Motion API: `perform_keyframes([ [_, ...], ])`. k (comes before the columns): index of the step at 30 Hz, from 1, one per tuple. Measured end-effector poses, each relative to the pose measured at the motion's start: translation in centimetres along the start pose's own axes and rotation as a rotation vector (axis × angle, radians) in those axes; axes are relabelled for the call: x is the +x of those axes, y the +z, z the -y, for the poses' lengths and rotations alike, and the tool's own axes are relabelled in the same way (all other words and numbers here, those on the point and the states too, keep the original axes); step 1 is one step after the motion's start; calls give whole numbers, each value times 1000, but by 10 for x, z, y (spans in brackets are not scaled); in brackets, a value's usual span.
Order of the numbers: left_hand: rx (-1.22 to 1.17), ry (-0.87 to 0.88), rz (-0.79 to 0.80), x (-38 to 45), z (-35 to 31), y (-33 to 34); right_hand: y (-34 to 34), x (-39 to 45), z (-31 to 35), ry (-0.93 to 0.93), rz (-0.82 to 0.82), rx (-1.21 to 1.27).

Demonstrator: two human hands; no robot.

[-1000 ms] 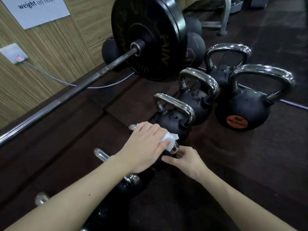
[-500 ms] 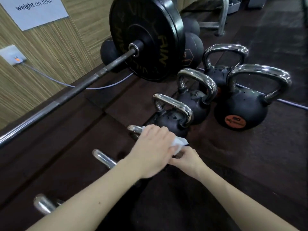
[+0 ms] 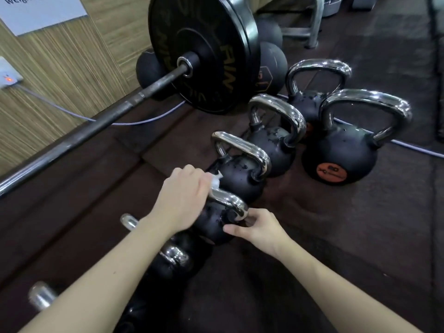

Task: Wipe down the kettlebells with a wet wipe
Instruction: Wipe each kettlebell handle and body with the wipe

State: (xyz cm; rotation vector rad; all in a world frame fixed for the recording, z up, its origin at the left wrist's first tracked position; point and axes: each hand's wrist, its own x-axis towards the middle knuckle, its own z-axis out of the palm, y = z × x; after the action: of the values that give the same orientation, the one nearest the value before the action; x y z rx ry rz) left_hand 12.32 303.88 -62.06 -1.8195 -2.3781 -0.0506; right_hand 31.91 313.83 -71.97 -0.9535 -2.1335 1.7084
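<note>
The left hand (image 3: 182, 198), gripping the wipe (image 3: 215, 180), has slid leftward along the kettlebell (image 3: 216, 222) handle; the right hand (image 3: 258, 228) seemingly pinches its base.

light: dim, overhead | glare: bright highlights on chrome handles (image 3: 242, 145) | blur: barbell bar (image 3: 72, 143) smeared lower left | distortion: wide-angle bending at edges
</note>
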Motion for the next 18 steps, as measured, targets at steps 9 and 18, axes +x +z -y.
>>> perform_keyframes([
  [9, 106, 272, 36, -17, -84, 5, -5, 9, 0, 19, 60, -438],
  [18, -226, -7, -28, -13, -1, -9, -47, 4, -8, 23, 146, -275],
])
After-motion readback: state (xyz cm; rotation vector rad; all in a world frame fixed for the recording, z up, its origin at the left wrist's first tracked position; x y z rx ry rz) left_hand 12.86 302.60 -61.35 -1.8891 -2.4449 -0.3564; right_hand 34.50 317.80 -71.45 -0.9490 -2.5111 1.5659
